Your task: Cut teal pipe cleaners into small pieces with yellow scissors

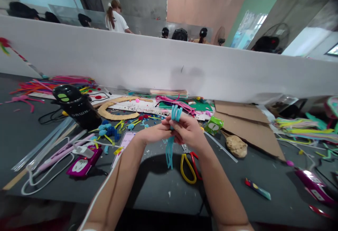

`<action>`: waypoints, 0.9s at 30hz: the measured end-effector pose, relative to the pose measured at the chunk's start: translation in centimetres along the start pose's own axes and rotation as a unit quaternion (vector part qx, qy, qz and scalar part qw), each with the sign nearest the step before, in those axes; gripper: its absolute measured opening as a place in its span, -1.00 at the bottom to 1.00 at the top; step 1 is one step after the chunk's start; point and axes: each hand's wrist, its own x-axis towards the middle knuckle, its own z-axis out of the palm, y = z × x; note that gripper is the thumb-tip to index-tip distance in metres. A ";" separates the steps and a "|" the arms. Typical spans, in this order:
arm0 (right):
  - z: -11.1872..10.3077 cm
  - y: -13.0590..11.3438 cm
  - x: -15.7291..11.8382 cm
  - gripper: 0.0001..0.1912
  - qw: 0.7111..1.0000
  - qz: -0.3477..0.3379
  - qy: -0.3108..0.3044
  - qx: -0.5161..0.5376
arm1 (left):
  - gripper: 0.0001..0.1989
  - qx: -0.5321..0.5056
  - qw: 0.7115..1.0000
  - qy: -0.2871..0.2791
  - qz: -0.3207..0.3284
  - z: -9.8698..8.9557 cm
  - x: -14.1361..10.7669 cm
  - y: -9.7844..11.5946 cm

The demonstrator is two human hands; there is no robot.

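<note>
A bundle of light blue pipe cleaners hangs down from between my two hands, its looped upper end standing above my fingers. My left hand is closed around the bundle from the left, its fingers partly hidden behind the other hand. From the right, my right hand pinches the same bundle just below the loops. Beneath my hands, scissors with one yellow and one red handle lie on the dark table. A phone lies beside my left forearm.
A black bottle, a magenta device with a white cable and clear sticks are on the left. Cardboard, a stone-like lump and a small tube lie on the right. A white partition stands behind; people are beyond it.
</note>
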 end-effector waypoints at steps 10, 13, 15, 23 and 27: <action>-0.3 0.5 0.9 -0.63 0.998 -0.002 0.043 0.056 | -0.61 -0.194 0.979 -0.048 -0.039 1.8 -1.9 -5.1; -0.1 1.2 1.3 -0.61 0.995 0.027 0.022 0.091 | -0.58 -0.187 0.977 -0.074 -0.074 0.7 -2.9 -5.2; 0.0 2.1 1.5 -0.60 0.992 0.057 0.011 0.114 | -0.61 -0.181 0.982 0.020 -0.042 -0.5 -3.2 -5.1; 0.6 7.5 0.0 -0.56 0.968 0.191 -0.024 0.162 | -0.59 -0.182 0.944 0.264 0.079 -1.9 -2.2 -5.5; 1.8 9.3 -1.0 -0.51 0.958 0.227 -0.067 0.160 | -0.56 -0.052 0.950 0.307 0.024 -2.0 -1.6 -6.8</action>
